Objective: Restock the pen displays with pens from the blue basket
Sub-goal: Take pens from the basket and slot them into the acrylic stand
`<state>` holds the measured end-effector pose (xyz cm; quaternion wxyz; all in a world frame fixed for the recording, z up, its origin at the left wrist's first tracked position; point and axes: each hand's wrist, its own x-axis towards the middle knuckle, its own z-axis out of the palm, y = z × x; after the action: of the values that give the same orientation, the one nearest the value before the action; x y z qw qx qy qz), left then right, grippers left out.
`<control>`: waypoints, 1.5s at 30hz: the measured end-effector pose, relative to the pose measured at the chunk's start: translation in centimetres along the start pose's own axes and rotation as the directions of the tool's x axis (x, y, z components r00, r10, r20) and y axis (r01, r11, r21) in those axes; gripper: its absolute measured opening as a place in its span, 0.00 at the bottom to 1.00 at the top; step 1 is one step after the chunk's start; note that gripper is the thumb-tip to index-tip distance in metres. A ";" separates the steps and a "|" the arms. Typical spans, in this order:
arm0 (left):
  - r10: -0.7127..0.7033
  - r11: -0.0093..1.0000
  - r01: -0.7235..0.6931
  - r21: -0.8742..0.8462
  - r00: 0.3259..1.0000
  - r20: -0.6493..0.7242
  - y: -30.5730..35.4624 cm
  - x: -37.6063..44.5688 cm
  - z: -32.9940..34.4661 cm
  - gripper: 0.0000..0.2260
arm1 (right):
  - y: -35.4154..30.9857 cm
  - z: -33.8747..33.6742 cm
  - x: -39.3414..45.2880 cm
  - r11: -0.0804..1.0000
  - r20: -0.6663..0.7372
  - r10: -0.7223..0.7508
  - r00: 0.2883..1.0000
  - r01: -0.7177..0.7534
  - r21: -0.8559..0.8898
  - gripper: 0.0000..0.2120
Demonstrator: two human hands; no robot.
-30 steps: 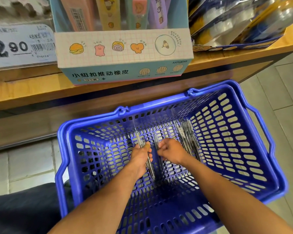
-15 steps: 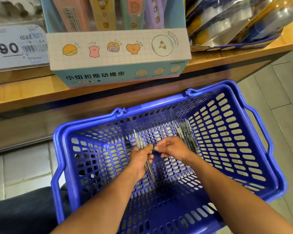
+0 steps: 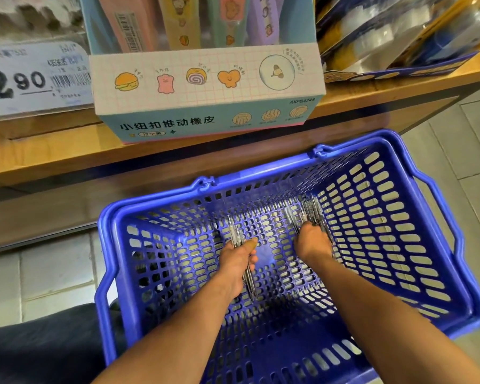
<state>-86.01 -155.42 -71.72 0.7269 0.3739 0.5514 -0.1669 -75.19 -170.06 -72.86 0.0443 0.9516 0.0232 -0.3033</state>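
A blue basket (image 3: 399, 245) with slotted walls sits on the floor below a wooden shelf, and both my hands are inside it. My left hand (image 3: 237, 263) is shut on a small bundle of clear pens (image 3: 234, 235), whose ends stick out above and below the fist. My right hand (image 3: 313, 242) reaches down onto a loose pile of clear pens (image 3: 309, 210) at the basket's far right corner. Its fingers are hidden behind the hand, so the grip is unclear.
On the wooden shelf (image 3: 53, 159) stands a pastel eraser display box (image 3: 205, 90), with a price tag (image 3: 34, 79) to its left and packaged goods (image 3: 399, 37) to its right. Grey floor tiles (image 3: 471, 139) surround the basket. A dark trouser leg (image 3: 39, 347) shows at lower left.
My right hand has left the left hand and moved right and farther back onto the pen pile. The left hand keeps its bundle, nearly still.
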 end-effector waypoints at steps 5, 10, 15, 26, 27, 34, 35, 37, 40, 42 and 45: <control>0.024 0.999 -0.023 -0.031 1.000 0.017 0.3 0.0 0.1 0.36 | 0.3 -1.2 -1.3 0.932 0.136 -0.100 0.986 0.045 0.359 0.06; 0.027 0.993 -0.022 -0.118 0.999 0.042 0.2 -0.2 0.1 0.44 | -1.6 -1.7 -4.5 0.723 0.360 -0.440 0.823 0.086 0.686 0.07; -0.017 0.989 0.017 -0.149 1.000 0.001 0.3 0.1 0.0 0.36 | -3.0 0.1 -5.8 0.632 0.374 -0.518 0.769 0.049 0.774 0.10; -0.048 0.994 0.041 -0.103 0.996 -0.072 0.2 0.5 -0.4 0.17 | 3.1 0.4 -0.4 0.951 -0.047 0.127 0.991 -0.108 0.289 0.14; -0.051 0.994 0.044 -0.103 0.997 -0.060 0.2 0.4 -0.4 0.18 | 3.2 0.7 -0.3 0.966 -0.019 0.127 0.992 -0.119 0.228 0.15; -0.047 0.993 0.044 -0.109 0.999 -0.019 0.4 0.2 -0.3 0.30 | 2.8 1.3 -0.3 0.999 0.155 0.047 0.987 -0.050 0.014 0.12; -0.046 0.993 0.043 -0.109 0.999 -0.021 0.3 0.3 -0.3 0.32 | 2.6 1.1 -0.3 0.997 0.205 0.008 0.979 -0.025 0.079 0.12; -0.039 0.993 0.035 -0.110 0.999 -0.031 0.2 0.5 -0.3 0.36 | 2.0 0.5 -0.8 0.940 0.326 -0.138 0.935 0.020 0.341 0.09; -0.018 0.996 0.015 -0.094 0.999 -0.038 0.0 0.5 -0.2 0.42 | 0.5 -0.9 -2.6 0.842 0.388 -0.388 0.836 0.150 0.519 0.04; -0.007 0.994 0.006 -0.105 1.000 -0.004 0.1 0.3 -0.3 0.47 | -0.6 -1.6 -3.8 0.782 0.385 -0.497 0.778 0.209 0.588 0.05; -0.001 0.991 0.014 -0.134 0.996 0.094 0.5 -0.3 -0.4 0.56 | -2.1 -1.9 -5.2 0.733 0.344 -0.577 0.741 0.283 0.619 0.06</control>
<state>-86.05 -154.89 -71.35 0.7750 0.3135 0.5280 -0.1495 -78.51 -167.88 -68.49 -0.2887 0.7739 0.1552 -0.5419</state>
